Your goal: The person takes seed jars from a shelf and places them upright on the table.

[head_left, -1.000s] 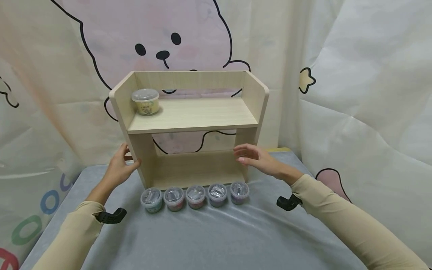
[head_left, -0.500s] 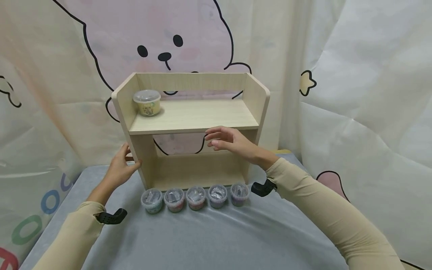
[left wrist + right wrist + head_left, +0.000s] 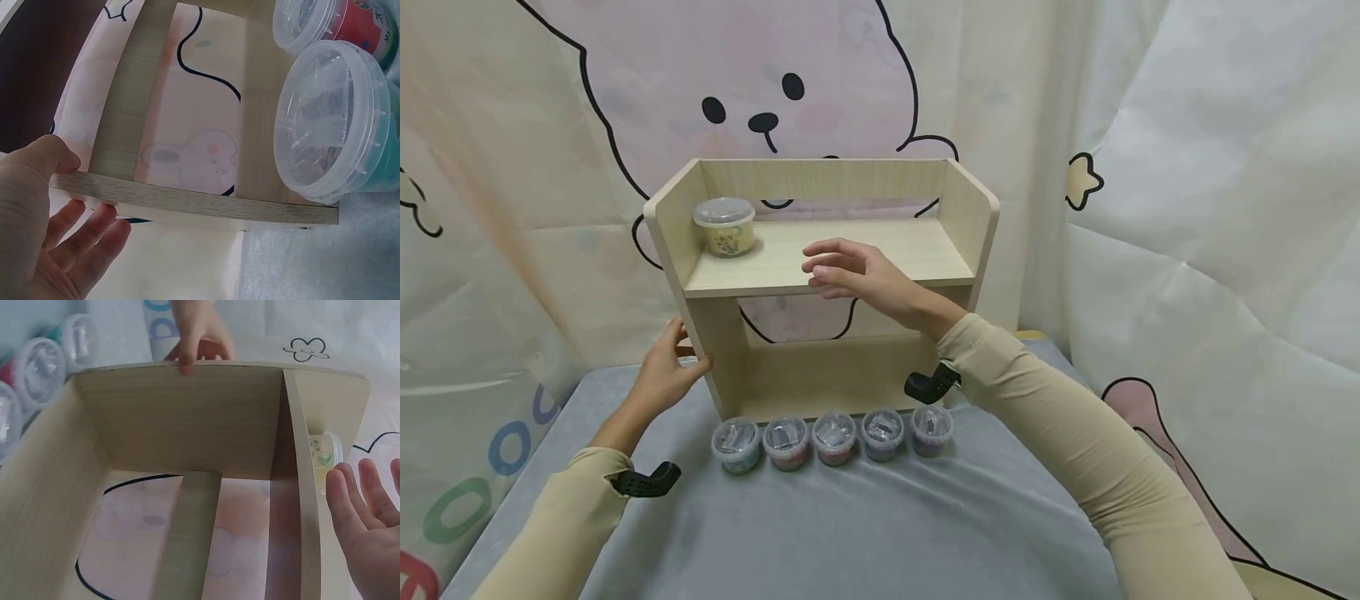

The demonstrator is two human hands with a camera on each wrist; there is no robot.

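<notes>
A light wooden two-tier shelf [image 3: 823,179] stands on the table. My left hand [image 3: 662,375] holds the edge of its left side panel, thumb on one face and fingers on the other, as the left wrist view shows. My right hand [image 3: 861,275] hovers before the upper board with fingers loosely bent and nothing in them. To its left, a yellow tub [image 3: 727,237] with a clear lid sits in the upper board's left corner. In the right wrist view, that tub [image 3: 324,453] appears beyond my right fingertips.
Several small clear-lidded tubs line up before the shelf's base, from a teal one [image 3: 737,454] at left to a purple one [image 3: 931,437] at right. Grey cloth [image 3: 850,533] covers the table. Printed curtains [image 3: 1210,250] hang behind and at both sides.
My right hand has moved left and up, from the shelf's right side to the front of the upper board. The left hand keeps its place on the side panel.
</notes>
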